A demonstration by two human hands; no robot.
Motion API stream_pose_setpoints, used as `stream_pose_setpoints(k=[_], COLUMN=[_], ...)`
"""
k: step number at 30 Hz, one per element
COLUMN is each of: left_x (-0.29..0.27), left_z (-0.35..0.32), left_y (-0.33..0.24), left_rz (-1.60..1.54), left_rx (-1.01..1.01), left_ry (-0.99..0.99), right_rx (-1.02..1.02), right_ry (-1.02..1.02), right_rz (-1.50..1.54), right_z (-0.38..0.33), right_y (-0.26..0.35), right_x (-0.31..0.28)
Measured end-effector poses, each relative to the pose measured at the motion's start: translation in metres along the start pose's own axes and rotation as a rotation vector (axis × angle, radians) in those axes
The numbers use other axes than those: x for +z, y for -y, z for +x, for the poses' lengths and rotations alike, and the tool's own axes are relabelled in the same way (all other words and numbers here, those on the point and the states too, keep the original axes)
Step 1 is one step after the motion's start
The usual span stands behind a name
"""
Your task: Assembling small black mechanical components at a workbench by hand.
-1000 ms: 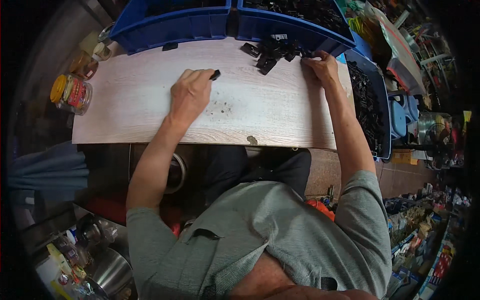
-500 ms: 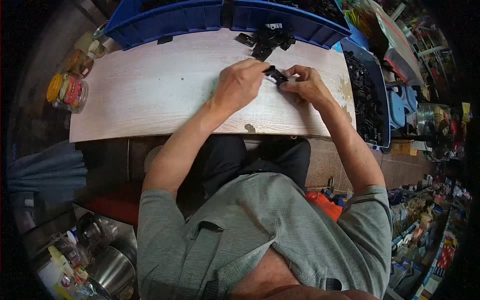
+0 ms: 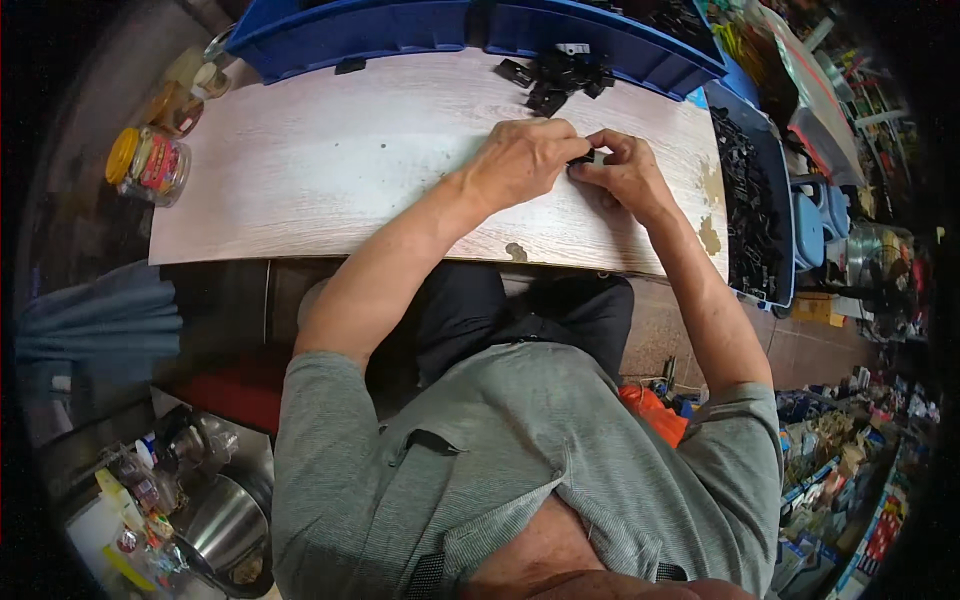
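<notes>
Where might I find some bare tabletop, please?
The pale wood-grain table is mostly bare between the yellow-lidded clear jar and left hand, and right of the right hand; crowded at the heap of small black parts.

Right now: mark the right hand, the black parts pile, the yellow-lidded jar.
Right hand (image 3: 628, 177): head view, back of hand.
Black parts pile (image 3: 562, 75): head view, mid-heap.
Yellow-lidded jar (image 3: 160, 168): head view, side of body.

A pale wood-grain worktop (image 3: 300, 180) carries two blue bins (image 3: 360, 38), a heap of black parts (image 3: 562, 72), one black piece (image 3: 350, 66) and a yellow-lidded jar (image 3: 158, 168).
</notes>
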State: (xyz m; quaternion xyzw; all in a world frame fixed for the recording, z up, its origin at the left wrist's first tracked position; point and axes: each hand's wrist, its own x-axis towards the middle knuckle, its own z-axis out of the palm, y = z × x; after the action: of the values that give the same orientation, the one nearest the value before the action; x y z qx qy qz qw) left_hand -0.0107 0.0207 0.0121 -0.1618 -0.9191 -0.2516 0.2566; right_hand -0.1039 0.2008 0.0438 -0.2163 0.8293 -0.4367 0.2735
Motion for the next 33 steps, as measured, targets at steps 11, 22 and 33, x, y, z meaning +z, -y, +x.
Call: stream_pose_setpoints(k=[11,22,33], left_x=[0.005,0.001,-0.125], left_z=[-0.012,-0.022,-0.059], left_y=[-0.010,-0.012,0.160], left_rz=[0.029,0.074,0.753], left_rx=[0.064,0.012,-0.606], left_ry=[-0.075,-0.051,-0.025], right_rx=[-0.037,-0.035,0.111], right_ry=[0.023,0.026,-0.564], right_rz=[0.056,0.072,0.491], right_z=[0.001,-0.003,0.001], right_y=[-0.006,-0.004,-0.033], right_x=[0.001,0.002,-0.081])
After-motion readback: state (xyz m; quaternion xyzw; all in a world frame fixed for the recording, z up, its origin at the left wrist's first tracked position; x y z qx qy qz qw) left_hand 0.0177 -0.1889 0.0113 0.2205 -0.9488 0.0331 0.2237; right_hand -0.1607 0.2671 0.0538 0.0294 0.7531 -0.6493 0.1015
